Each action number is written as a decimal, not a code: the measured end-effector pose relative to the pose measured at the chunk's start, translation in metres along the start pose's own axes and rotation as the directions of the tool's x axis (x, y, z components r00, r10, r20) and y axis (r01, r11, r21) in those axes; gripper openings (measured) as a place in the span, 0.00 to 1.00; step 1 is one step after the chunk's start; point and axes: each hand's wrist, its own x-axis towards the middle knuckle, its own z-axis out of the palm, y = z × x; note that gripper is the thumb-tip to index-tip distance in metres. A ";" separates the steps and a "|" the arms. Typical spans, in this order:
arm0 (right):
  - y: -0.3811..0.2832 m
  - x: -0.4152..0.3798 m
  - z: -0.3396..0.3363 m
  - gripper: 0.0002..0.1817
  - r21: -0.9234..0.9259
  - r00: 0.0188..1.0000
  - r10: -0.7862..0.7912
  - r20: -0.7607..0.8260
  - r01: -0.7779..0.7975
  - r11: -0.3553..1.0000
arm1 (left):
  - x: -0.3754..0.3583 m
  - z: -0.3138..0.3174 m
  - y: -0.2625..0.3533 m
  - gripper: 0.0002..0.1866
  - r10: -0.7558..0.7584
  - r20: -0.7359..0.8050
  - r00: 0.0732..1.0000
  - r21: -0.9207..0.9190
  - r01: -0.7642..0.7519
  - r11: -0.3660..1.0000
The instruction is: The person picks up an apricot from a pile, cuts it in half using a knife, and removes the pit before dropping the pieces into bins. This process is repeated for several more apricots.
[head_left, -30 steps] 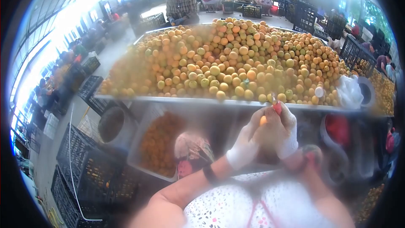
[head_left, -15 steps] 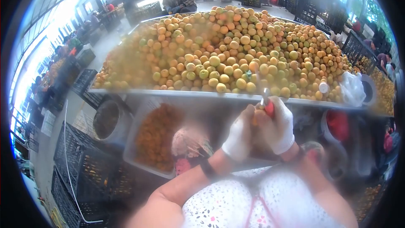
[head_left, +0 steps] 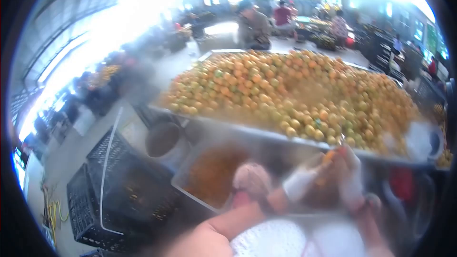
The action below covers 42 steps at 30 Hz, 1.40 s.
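Both my hands wear white gloves and meet just below the front edge of a metal-rimmed table [head_left: 247, 126] heaped with small orange-yellow fruit [head_left: 266, 83] that look like apricots. My left hand [head_left: 303, 180] is closed around one small orange fruit [head_left: 328, 156]. Right beside it, my right hand [head_left: 351, 176] grips a small red-handled tool [head_left: 341, 150] whose metal tip points up toward the heap. Blur hides the exact kind of tool and whether its tip touches the fruit. Beneath my hands, orange pieces show dimly.
A pale tub [head_left: 209, 181] of orange fruit pieces stands below the table, left of my hands. Farther left are a bucket [head_left: 163, 140] and black crates [head_left: 90, 200]. A white plastic bag [head_left: 419, 138] lies at the table's right end. A person [head_left: 254, 26] sits across the heap.
The camera view has swung left and up, so the table and my hands appear lower and farther right. The hands stay together; more of the orange fruit shows between them.
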 end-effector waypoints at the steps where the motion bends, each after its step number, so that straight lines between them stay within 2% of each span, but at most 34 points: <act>1: -0.005 -0.005 -0.001 0.06 0.090 0.997 0.078 0.014 -0.079 0.993 | -0.003 0.002 -0.003 0.16 -0.032 -0.011 0.999 0.040 0.032 0.999; 2: -0.012 -0.006 0.001 0.07 0.184 0.988 0.156 0.006 -0.154 0.971 | -0.006 0.003 -0.007 0.15 0.041 -0.069 0.997 0.188 -0.028 0.982; 3: -0.014 -0.005 0.004 0.08 0.234 0.995 0.102 -0.006 -0.098 0.967 | -0.005 0.003 -0.010 0.14 0.118 -0.098 0.988 0.335 -0.079 0.939; 4: -0.010 -0.006 0.000 0.09 0.295 0.992 0.111 0.058 -0.124 0.947 | -0.010 0.012 0.002 0.14 0.090 -0.091 0.992 0.322 -0.056 0.945; 5: -0.009 -0.009 0.002 0.09 0.286 0.998 0.060 0.024 -0.065 0.956 | -0.015 0.021 0.017 0.14 0.059 -0.088 0.994 0.310 -0.029 0.950; 6: -0.025 -0.010 0.004 0.11 0.293 0.990 0.139 0.004 -0.134 0.947 | -0.014 0.023 0.019 0.15 0.071 -0.087 0.994 0.360 -0.035 0.932; 7: -0.019 -0.007 -0.008 0.12 0.115 0.987 0.138 0.078 -0.146 0.983 | -0.014 0.022 0.016 0.16 0.089 -0.096 0.991 0.412 -0.042 0.910; 8: -0.011 -0.007 -0.006 0.13 0.214 0.989 0.135 0.057 -0.144 0.966 | -0.013 0.017 0.009 0.18 0.140 -0.039 0.989 0.512 -0.100 0.853; 9: -0.015 -0.009 -0.006 0.13 0.271 0.972 0.226 0.070 -0.237 0.933 | -0.010 0.011 0.004 0.20 0.207 0.026 0.978 0.609 -0.180 0.773; 10: -0.011 -0.006 -0.004 0.12 0.339 0.970 0.231 0.077 -0.243 0.909 | -0.009 0.008 0.006 0.22 0.222 0.043 0.974 0.624 -0.200 0.755; 11: -0.006 -0.003 -0.003 0.11 0.407 0.970 0.228 0.088 -0.244 0.880 | -0.007 0.007 0.004 0.22 0.216 0.051 0.975 0.619 -0.200 0.759; 12: -0.004 -0.001 -0.002 0.11 0.408 0.970 0.229 0.082 -0.243 0.880 | -0.007 0.003 0.000 0.23 0.170 -0.006 0.985 0.514 -0.143 0.846; 13: -0.002 0.000 0.000 0.09 0.360 0.985 0.159 0.059 -0.170 0.917 | -0.007 0.001 -0.002 0.23 0.116 -0.062 0.991 0.399 -0.082 0.913; 14: 0.000 -0.001 0.001 0.08 0.308 0.995 0.092 0.039 -0.100 0.946 | -0.008 0.006 0.007 0.24 -0.055 -0.071 0.996 0.116 0.063 0.991; 18: 0.011 0.004 0.004 0.06 0.313 0.999 0.015 0.046 -0.028 0.949 | 0.000 -0.008 -0.013 0.22 -0.003 -0.095 0.995 0.113 0.013 0.994; 19: 0.014 0.005 0.005 0.07 0.270 0.999 -0.017 0.036 0.007 0.963 | 0.003 -0.002 -0.014 0.22 -0.139 -0.209 0.968 -0.219 0.092 0.971; 20: 0.017 0.005 0.006 0.07 0.226 0.998 -0.047 0.028 0.040 0.973 | 0.005 0.003 -0.013 0.21 -0.302 -0.269 0.915 -0.533 0.120 0.838; 21: 0.018 0.005 0.005 0.07 0.229 0.999 -0.045 0.026 0.037 0.973 | 0.005 0.003 -0.015 0.21 -0.305 -0.270 0.913 -0.532 0.123 0.838; 23: 0.019 0.007 0.003 0.07 0.084 0.996 -0.089 0.030 0.086 0.993 | 0.006 0.003 -0.016 0.20 -0.281 -0.369 0.886 -0.506 0.062 0.860; 24: 0.020 0.007 0.001 0.07 0.085 0.996 -0.089 0.029 0.086 0.993 | 0.005 -0.002 -0.017 0.20 -0.282 -0.369 0.886 -0.506 0.063 0.860; 26: 0.024 0.009 0.000 0.08 0.107 0.996 -0.085 0.039 0.080 0.991 | 0.002 -0.014 -0.013 0.21 -0.319 -0.135 0.938 -0.469 0.223 0.854; 27: 0.024 0.008 -0.002 0.08 0.110 0.995 -0.087 0.038 0.082 0.991 | 0.002 -0.012 -0.010 0.21 -0.318 -0.136 0.938 -0.466 0.223 0.856; 28: 0.023 0.007 -0.005 0.08 0.083 0.994 -0.103 0.038 0.099 0.992 | 0.003 -0.008 -0.004 0.22 -0.226 -0.100 0.969 -0.219 0.200 0.955; 29: 0.023 0.007 -0.007 0.09 0.054 0.992 -0.118 0.039 0.116 0.992 | 0.005 0.000 0.003 0.24 -0.144 -0.040 0.989 0.038 0.146 0.989; 30: 0.022 0.007 -0.008 0.09 0.053 0.992 -0.119 0.037 0.117 0.992 | 0.007 0.011 0.006 0.24 -0.144 -0.039 0.989 0.039 0.146 0.989; 32: 0.020 0.004 -0.009 0.11 -0.200 0.996 -0.090 0.030 0.094 0.975 | 0.007 0.034 0.004 0.27 0.027 -0.227 0.974 -0.014 -0.031 0.999; 33: 0.020 0.002 -0.012 0.11 -0.200 0.996 -0.086 0.026 0.089 0.976 | 0.004 0.033 0.005 0.27 0.022 -0.225 0.974 -0.015 -0.026 1.000; 35: 0.019 0.001 -0.016 0.12 -0.141 0.986 -0.159 -0.041 0.152 0.978 | -0.001 0.025 0.009 0.28 -0.050 -0.054 0.997 -0.033 0.048 0.998; 37: 0.012 -0.001 -0.020 0.10 -0.072 0.975 -0.205 -0.087 0.199 0.977 | -0.002 0.023 0.011 0.28 -0.040 -0.060 0.997 -0.063 0.036 0.997; 38: 0.001 -0.002 -0.030 0.08 -0.285 0.964 -0.264 -0.038 0.242 0.927 | -0.003 0.022 0.011 0.28 -0.032 -0.067 0.997 -0.095 0.025 0.995; 39: -0.009 -0.003 -0.038 0.05 -0.481 0.950 -0.310 0.022 0.282 0.830 | -0.003 0.021 0.011 0.28 -0.025 -0.068 0.997 -0.091 0.019 0.996; 40: -0.014 -0.003 -0.042 0.07 -0.626 0.906 -0.422 0.030 0.346 0.699 | -0.004 0.019 0.009 0.28 -0.023 -0.070 0.997 -0.092 0.016 0.996; 41: -0.019 -0.005 -0.045 0.07 -0.625 0.904 -0.427 0.030 0.350 0.698 | -0.005 0.018 0.009 0.28 -0.022 -0.070 0.997 -0.094 0.015 0.995; 42: -0.023 -0.008 -0.047 0.08 -0.469 0.934 -0.354 -0.041 0.295 0.833 | -0.005 0.019 0.009 0.28 -0.020 -0.068 0.998 -0.093 0.014 0.996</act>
